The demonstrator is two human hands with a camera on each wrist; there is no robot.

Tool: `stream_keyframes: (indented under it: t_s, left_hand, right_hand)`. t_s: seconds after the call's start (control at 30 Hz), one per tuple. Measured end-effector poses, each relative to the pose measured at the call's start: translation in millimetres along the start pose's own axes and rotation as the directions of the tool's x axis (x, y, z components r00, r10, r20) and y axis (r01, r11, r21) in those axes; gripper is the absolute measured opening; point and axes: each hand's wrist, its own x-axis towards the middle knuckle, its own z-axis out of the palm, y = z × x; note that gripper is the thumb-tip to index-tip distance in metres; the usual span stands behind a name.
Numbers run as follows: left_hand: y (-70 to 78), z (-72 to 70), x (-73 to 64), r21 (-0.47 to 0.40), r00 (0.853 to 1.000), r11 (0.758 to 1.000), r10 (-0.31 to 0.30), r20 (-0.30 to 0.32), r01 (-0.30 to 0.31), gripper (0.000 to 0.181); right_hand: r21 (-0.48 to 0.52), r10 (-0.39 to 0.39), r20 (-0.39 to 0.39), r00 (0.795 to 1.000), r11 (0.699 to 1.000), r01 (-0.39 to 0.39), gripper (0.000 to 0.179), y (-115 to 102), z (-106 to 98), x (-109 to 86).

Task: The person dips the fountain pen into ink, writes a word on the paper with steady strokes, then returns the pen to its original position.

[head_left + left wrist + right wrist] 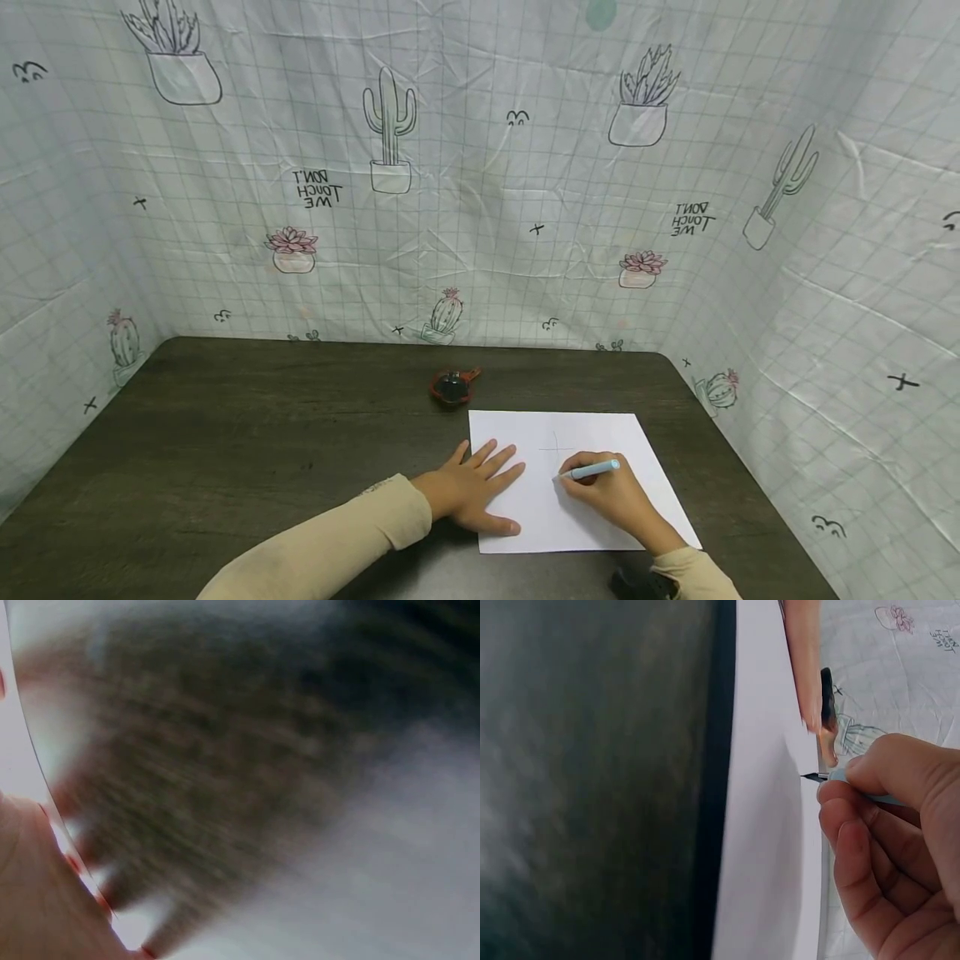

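The paper lies toward 3 o'clock on the table, 2 crossed lines drawn, the rest seemingly unmarked. The right hand pinches the pen at their 6 o'clock; the left hand rests spread at the paper's 9 o'clock edge.

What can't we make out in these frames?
Head: paper beneath the left hand, hidden by that hand.
Head: red-and-black object, too small to identify.
Head: dark item by the right sleeve, cut off by the bottom edge.
Right wrist: back end of the pen, hidden by the right hand.
Left wrist: large dark patch, too blurred to identify.
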Motion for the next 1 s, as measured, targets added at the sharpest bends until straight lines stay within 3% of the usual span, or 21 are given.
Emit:
stream_keyframes:
  t_s: [0.23,0.47,0.77,1.0]
  left_hand:
    - [-2.7,3.9,2.6,-0.012,1.0,1.0,0.006,-0.004,-0.006,0.088]
    - [-2.3,2.7,1.7,-0.027,1.0,1.0,0.016,0.008,-0.016,0.089]
    - [1.5,-4.8,-4.3,-0.033,1.0,0.999,0.011,0.013,-0.011,0.087]
    - [2.3,-5.0,-5.0,-0.013,1.0,1.0,0.004,0.019,-0.004,0.087]
  right_hand:
    - [0.026,-0.01,-0.01,1.0,1.0,0.01,0.011,2.8,0.4,-0.1]
    - [0.088,0.142,-0.113,0.983,0.987,-0.132,0.01,17.8,-8.9,6.9]
    - [0.114,0.209,-0.064,0.976,0.973,-0.201,0.008,25.7,-10.9,13.1]
    - [0.13,0.139,0.037,0.99,0.981,-0.143,0.006,22.2,-4.2,11.9]
